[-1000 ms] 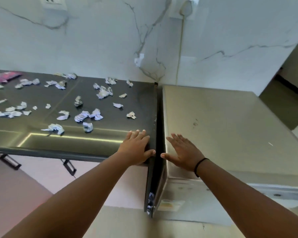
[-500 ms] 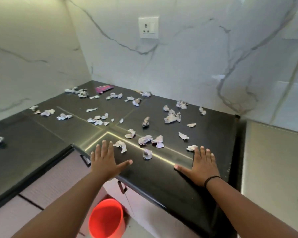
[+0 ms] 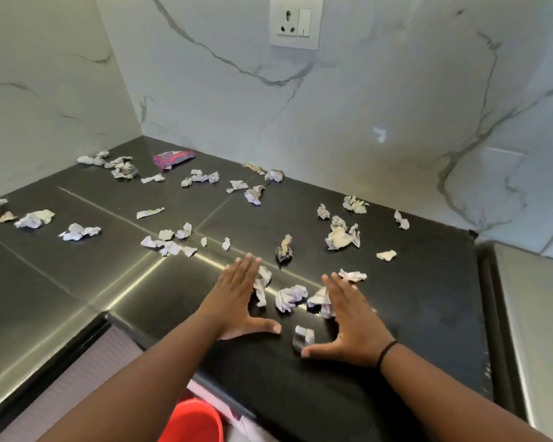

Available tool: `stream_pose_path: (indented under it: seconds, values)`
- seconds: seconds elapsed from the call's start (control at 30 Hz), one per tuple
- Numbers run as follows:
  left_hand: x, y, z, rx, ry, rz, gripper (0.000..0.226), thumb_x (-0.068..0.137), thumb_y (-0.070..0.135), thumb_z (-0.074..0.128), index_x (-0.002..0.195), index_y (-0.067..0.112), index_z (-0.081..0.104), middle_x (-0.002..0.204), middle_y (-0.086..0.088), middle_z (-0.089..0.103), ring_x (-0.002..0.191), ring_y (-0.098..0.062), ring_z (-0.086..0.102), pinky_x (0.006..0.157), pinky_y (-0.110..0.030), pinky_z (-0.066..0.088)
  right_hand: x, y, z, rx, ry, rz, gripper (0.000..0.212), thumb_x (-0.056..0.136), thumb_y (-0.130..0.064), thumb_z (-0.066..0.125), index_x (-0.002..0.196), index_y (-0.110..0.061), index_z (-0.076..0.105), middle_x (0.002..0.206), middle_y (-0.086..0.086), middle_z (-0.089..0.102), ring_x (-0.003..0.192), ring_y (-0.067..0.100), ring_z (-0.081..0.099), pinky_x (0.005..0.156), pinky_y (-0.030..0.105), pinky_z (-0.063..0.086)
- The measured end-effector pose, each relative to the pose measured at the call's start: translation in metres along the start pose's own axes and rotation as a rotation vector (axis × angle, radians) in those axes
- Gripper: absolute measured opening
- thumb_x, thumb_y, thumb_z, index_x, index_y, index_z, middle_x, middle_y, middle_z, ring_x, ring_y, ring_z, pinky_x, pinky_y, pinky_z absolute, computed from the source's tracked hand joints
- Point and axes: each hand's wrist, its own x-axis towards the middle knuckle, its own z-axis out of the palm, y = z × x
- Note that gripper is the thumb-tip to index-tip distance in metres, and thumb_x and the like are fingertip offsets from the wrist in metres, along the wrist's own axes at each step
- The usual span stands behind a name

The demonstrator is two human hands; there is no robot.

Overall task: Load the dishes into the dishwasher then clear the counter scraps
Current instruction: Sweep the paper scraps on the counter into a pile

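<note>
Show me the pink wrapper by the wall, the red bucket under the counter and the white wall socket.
Pink wrapper (image 3: 173, 158), head view, middle of the packet.
Red bucket (image 3: 193, 421), head view, inner wall.
White wall socket (image 3: 295, 21), head view, faceplate centre.

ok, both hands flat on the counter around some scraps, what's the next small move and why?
Probably draw the left hand and right hand together, then rake the crumpled scraps between them toward the counter's front edge. Both palms lie open either side of that cluster, and the red bin sits below that edge.
</note>
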Motion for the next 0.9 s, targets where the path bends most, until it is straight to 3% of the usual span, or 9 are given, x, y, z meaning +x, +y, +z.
stream_pose_path:
  seconds: [0.17, 0.33, 0.4, 0.53, 0.7, 0.9]
  values:
    - [0.038, -0.006, 0.004, -0.001, -0.003, 0.297, 0.127, 0.056, 0.096, 0.037, 0.144, 0.030, -0.028, 0.156, 0.003, -0.028, 0.142, -0.018, -0.029, 0.119, -0.044, -0.006, 0.036, -0.034, 0.027, -0.046, 0.154, 0.120, 0.128, 0.048, -0.101, 0.023, 0.151, -0.030, -0.007, 0.157, -0.002, -0.019, 0.145, 0.024, -0.021, 0.120, 0.041, -0.004]
    - [0.062, 0.003, 0.002, -0.033, -0.050, 0.446, 0.135, 0.047, 0.099, 0.037, 0.148, 0.030, -0.022, 0.155, 0.004, -0.030, 0.140, -0.016, -0.032, 0.119, -0.043, -0.010, 0.038, -0.036, 0.026, -0.020, 0.351, 0.358, 0.127, 0.052, -0.099, 0.037, 0.151, -0.024, 0.010, 0.160, 0.003, -0.003, 0.147, 0.027, -0.008, 0.118, 0.044, 0.001]
    - [0.070, 0.009, 0.003, -0.043, -0.021, 0.434, 0.135, 0.048, 0.099, 0.036, 0.147, 0.030, -0.024, 0.153, 0.004, -0.034, 0.139, -0.017, -0.036, 0.118, -0.044, -0.010, 0.033, -0.034, 0.025, -0.070, 0.378, 0.441, 0.123, 0.053, -0.100, 0.033, 0.149, -0.026, 0.012, 0.160, 0.002, 0.001, 0.147, 0.026, -0.008, 0.118, 0.047, -0.003]
    - [0.087, 0.021, 0.005, -0.075, 0.012, 0.328, 0.132, 0.053, 0.098, 0.034, 0.145, 0.028, -0.029, 0.149, 0.001, -0.041, 0.135, -0.024, -0.040, 0.116, -0.050, -0.012, 0.032, -0.014, 0.012, -0.091, 0.339, 0.667, 0.126, 0.049, -0.102, 0.018, 0.150, -0.030, 0.002, 0.159, -0.002, -0.013, 0.145, 0.023, -0.020, 0.116, 0.052, -0.011]
    - [0.115, 0.033, 0.007, -0.084, 0.017, 0.233, 0.128, 0.055, 0.097, 0.032, 0.146, 0.028, -0.028, 0.148, -0.005, -0.043, 0.136, -0.029, -0.039, 0.115, -0.053, -0.012, 0.056, 0.029, -0.011, -0.080, 0.306, 0.814, 0.121, 0.053, -0.098, 0.033, 0.148, -0.032, -0.002, 0.158, -0.002, -0.015, 0.146, 0.031, -0.015, 0.115, 0.058, -0.003]
    - [0.154, 0.035, 0.006, -0.099, 0.030, 0.201, 0.125, 0.059, 0.095, 0.032, 0.148, 0.025, -0.021, 0.152, -0.007, -0.036, 0.141, -0.027, -0.030, 0.118, -0.049, -0.008, 0.122, 0.096, -0.043, -0.037, 0.305, 0.793, 0.120, 0.055, -0.094, 0.044, 0.149, -0.032, 0.003, 0.160, -0.001, -0.010, 0.147, 0.032, -0.008, 0.116, 0.059, 0.003]
